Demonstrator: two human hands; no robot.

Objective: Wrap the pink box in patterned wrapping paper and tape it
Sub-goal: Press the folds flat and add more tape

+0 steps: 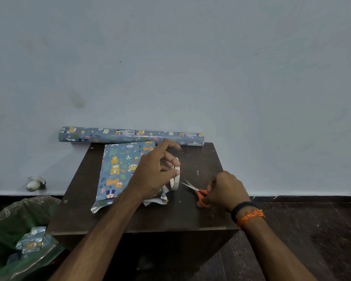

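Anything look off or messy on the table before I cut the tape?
The near end of the wrapped box is untidy: crumpled paper flaps stick out, silver side showing, not folded flat. Small white scraps litter the table. The paper roll overhangs the table's far left edge.

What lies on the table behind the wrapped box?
A roll of wrapping paper lies behind the wrapped box, along the table far edge by the wall. The left hand covers the box's right part.

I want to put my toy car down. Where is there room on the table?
Bare patches: the table's near strip, and its left edge beside the wrapped box. Crowded: the middle, with tape roll, scissors and both hands.
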